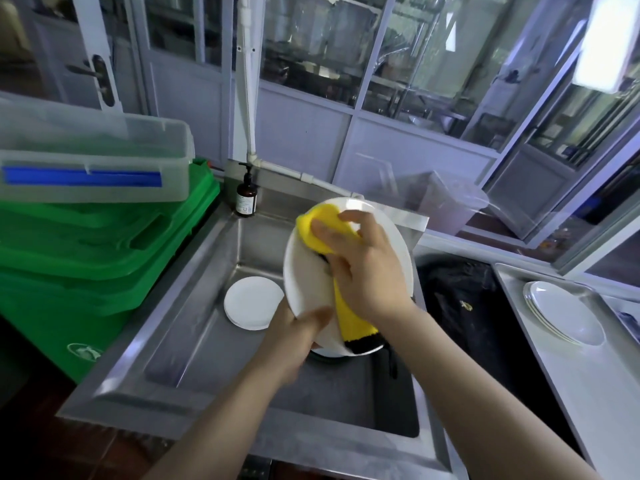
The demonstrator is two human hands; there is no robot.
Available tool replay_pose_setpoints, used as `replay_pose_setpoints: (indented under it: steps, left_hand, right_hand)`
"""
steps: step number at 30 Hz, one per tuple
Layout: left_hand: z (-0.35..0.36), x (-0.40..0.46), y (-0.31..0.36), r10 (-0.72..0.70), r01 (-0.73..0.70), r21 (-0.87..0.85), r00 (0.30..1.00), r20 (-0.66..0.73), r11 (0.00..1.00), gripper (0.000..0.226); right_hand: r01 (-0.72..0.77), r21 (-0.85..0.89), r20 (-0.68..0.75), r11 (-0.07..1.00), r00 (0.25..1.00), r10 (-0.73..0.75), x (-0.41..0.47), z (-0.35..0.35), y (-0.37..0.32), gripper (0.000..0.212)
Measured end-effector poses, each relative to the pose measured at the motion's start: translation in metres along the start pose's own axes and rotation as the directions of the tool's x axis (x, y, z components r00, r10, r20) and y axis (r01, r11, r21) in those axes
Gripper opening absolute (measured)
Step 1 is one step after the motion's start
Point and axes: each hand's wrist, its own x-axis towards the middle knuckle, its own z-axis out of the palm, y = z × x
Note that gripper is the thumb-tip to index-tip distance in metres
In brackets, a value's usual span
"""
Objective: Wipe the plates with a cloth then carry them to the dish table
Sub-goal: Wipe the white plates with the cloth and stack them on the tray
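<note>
— While the large round white plate (pixel 349 268) is tilted up over the stainless steel sink (pixel 194 306), where is each grip on it?

— The left hand (pixel 294 336) holds the plate at its lower rim, thumb curled over the front face, the other fingers hidden behind. The right hand (pixel 360 268) lies across the plate's face, its fingers bent over the yellow cloth with a black edge (pixel 343 320) and pressing the bunched top of it against the upper part of the plate.

— And the rest of the cloth?

— It runs down from under the right palm, over the plate's lower right rim, and the black edge hangs just past that rim, between the two wrists.

— Any other plates?

— A small round white plate (pixel 253 303) lies flat on the sink floor, just left of the held plate and near the left hand. A stack of white plates (pixel 562 311) sits on the steel desk (pixel 588 375) at the right, well apart from both hands.

— What else is around?

— A brown pump bottle (pixel 246 197) stands at the sink's back corner. Green plastic crates (pixel 104 251) are stacked at the left with a clear lidded plastic box with a blue strip (pixel 93 157) on top. A black bag (pixel 460 299) fills the gap between sink and desk.
</note>
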Motion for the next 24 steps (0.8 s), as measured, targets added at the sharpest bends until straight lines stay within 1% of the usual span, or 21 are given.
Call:
replay_pose_setpoints:
  steps: [2, 3, 4, 5, 6, 8, 9, 11, 13, 16, 19, 22, 24]
  left_hand:
    - [-0.004, -0.001, 0.002, 0.024, -0.024, 0.007, 0.999, 0.034, 1.000, 0.040]
    - [-0.005, -0.001, 0.003, 0.031, -0.032, 0.016, 0.999, 0.041, 0.999, 0.041]
    - [-0.005, -0.002, 0.004, 0.032, -0.033, 0.020, 0.999, 0.037, 0.999, 0.041]
    - [-0.005, -0.002, 0.004, 0.032, -0.033, 0.017, 0.999, 0.027, 0.999, 0.041]
    - [-0.004, -0.002, 0.005, 0.035, -0.035, 0.005, 0.999, 0.019, 0.999, 0.039]
    - [-0.002, -0.002, 0.007, 0.044, -0.044, -0.023, 0.999, 0.020, 0.999, 0.036]
    - [-0.001, -0.003, 0.008, 0.046, -0.045, -0.027, 0.999, 0.020, 0.999, 0.033]
    - [-0.002, -0.003, 0.008, 0.041, -0.041, -0.019, 0.999, 0.019, 0.999, 0.032]
    - [-0.004, -0.002, 0.006, 0.031, -0.032, 0.011, 0.999, 0.024, 0.999, 0.032]
    - [-0.006, -0.002, 0.008, 0.042, -0.045, 0.057, 0.998, 0.056, 0.997, 0.033]
    - [-0.012, -0.001, 0.014, 0.070, -0.073, 0.036, 0.994, 0.081, 0.997, 0.035]
    - [-0.024, 0.002, 0.019, 0.104, -0.100, -0.036, 0.986, 0.130, 0.994, 0.043]
    - [-0.032, 0.004, 0.021, 0.129, -0.113, -0.103, 0.977, 0.171, 0.988, 0.044]
  right_hand:
    - [0.109, 0.034, 0.079, 0.993, 0.991, -0.112, -0.007, -0.001, -0.005, 0.045]
    - [0.127, 0.033, 0.085, 0.991, 0.988, -0.130, -0.009, -0.002, -0.003, 0.045]
    - [0.114, 0.020, 0.063, 0.993, 0.991, -0.115, -0.008, -0.002, 0.001, 0.044]
    - [0.061, -0.001, 0.017, 0.998, 0.998, -0.061, -0.007, -0.003, 0.006, 0.044]
    - [-0.029, -0.019, -0.041, 0.999, 0.999, 0.028, -0.004, -0.003, 0.011, 0.042]
    - [-0.239, -0.014, -0.120, 0.971, 0.964, 0.235, 0.004, -0.005, 0.023, 0.044]
    - [-0.302, -0.005, -0.127, 0.953, 0.946, 0.299, 0.008, -0.006, 0.027, 0.045]
    - [-0.328, -0.006, -0.096, 0.945, 0.941, 0.326, 0.013, -0.006, 0.028, 0.047]
    - [-0.274, 0.024, -0.049, 0.961, 0.960, 0.275, 0.014, -0.004, 0.016, 0.047]
    - [-0.076, 0.087, 0.064, 0.993, 0.995, 0.071, 0.007, 0.002, -0.007, 0.046]
    - [0.055, 0.148, 0.168, 0.987, 0.982, -0.080, 0.001, 0.006, -0.014, 0.044]
    - [0.104, 0.162, 0.253, 0.981, 0.957, -0.143, -0.002, 0.007, -0.015, 0.043]
    - [0.117, 0.161, 0.316, 0.980, 0.935, -0.163, -0.003, 0.007, -0.016, 0.044]
